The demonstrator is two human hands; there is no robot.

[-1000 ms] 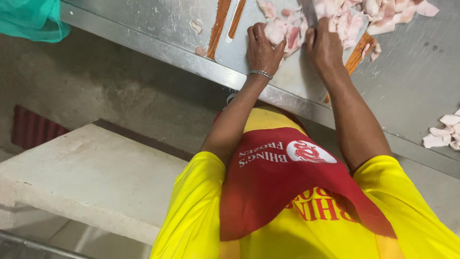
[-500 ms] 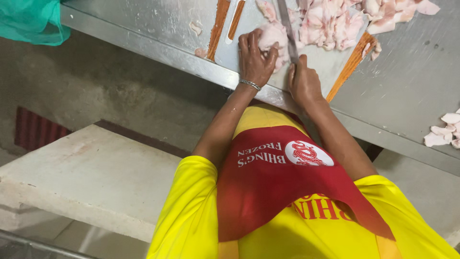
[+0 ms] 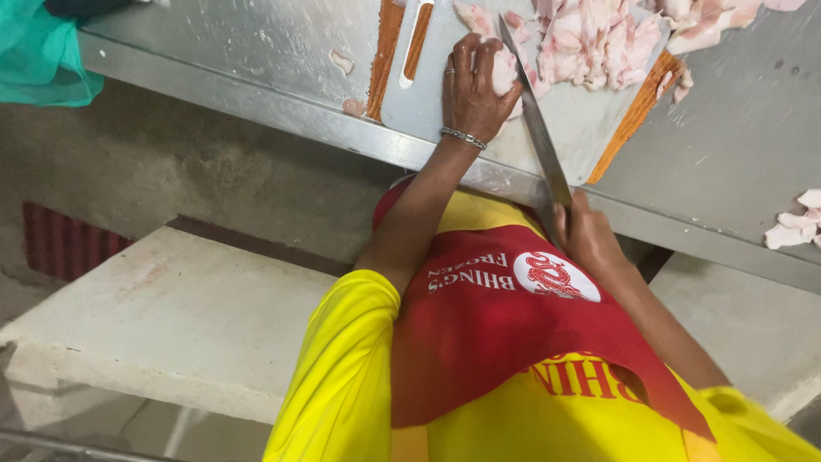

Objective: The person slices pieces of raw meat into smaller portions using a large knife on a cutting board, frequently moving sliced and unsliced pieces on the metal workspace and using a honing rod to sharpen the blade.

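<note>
Meat is what both hands are busy with. A pale piece of raw meat [image 3: 503,70] is pinned to the grey cutting board [image 3: 581,120] by the left hand [image 3: 470,90], whose fingers [image 3: 472,53] are curled together over it, so that only the piece's right part shows beside the fingertips. A long knife [image 3: 534,120] is gripped by the right hand [image 3: 586,235], the fingers being wrapped shut around the handle at the table's near edge; the blade is laid slantwise across the board, its tip just beside the held piece and the left fingertips. A silver bracelet [image 3: 463,137] is worn on the left wrist.

Beyond the blade, a heap of cut meat [image 3: 599,43] is spread over the far part of the board. The board is set on a steel table [image 3: 256,51], with its near rim close to the table's front lip. Bare steel is seen to the left of the board, save for small scraps [image 3: 342,62], and to the right, where a further small pile [image 3: 795,227] lies near the frame's edge. A concrete step [image 3: 171,316] is seen below.
</note>
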